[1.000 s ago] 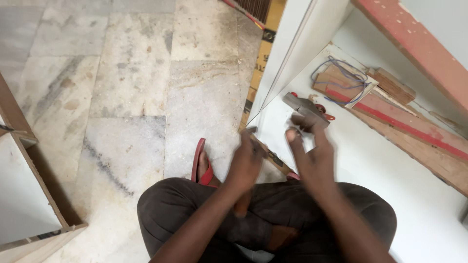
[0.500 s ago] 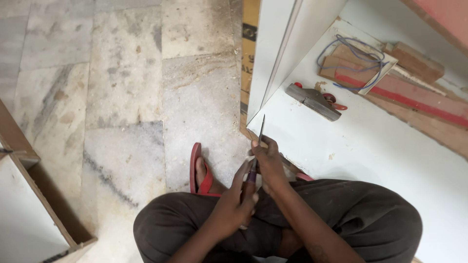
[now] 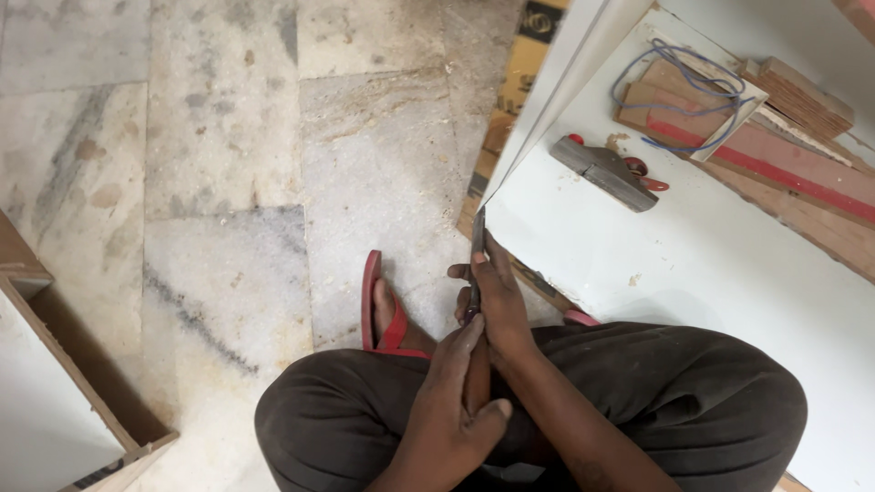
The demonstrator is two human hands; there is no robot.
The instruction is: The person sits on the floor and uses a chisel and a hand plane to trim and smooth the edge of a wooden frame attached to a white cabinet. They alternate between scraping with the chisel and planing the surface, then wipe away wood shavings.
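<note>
- The right hand (image 3: 497, 296) is clenched round a thin dark blade-like tool (image 3: 477, 251), index finger laid along it, the tip pointing up and away from the person's lap.
- The left hand (image 3: 451, 401) is wrapped round the tool's lower end, thumb pressed in; the handle itself is hidden by the palm.
- The tool's tip lies right at the near edge of the white board (image 3: 711, 264); whether it touches cannot be told.
- As a judgement, the work is at an early point: the tool is gripped and aimed at that edge, but no cut, shaving or mark shows there.
- Further along the white board, well apart from the hands, a grey hand plane (image 3: 603, 171) lies untouched.
- Beyond it on the board are wooden strips (image 3: 775, 155) and a loop of blue wire (image 3: 684, 91).
- Left of the board, the person's foot wears a red sandal (image 3: 372, 305) on the stone floor (image 3: 219, 164).
</note>
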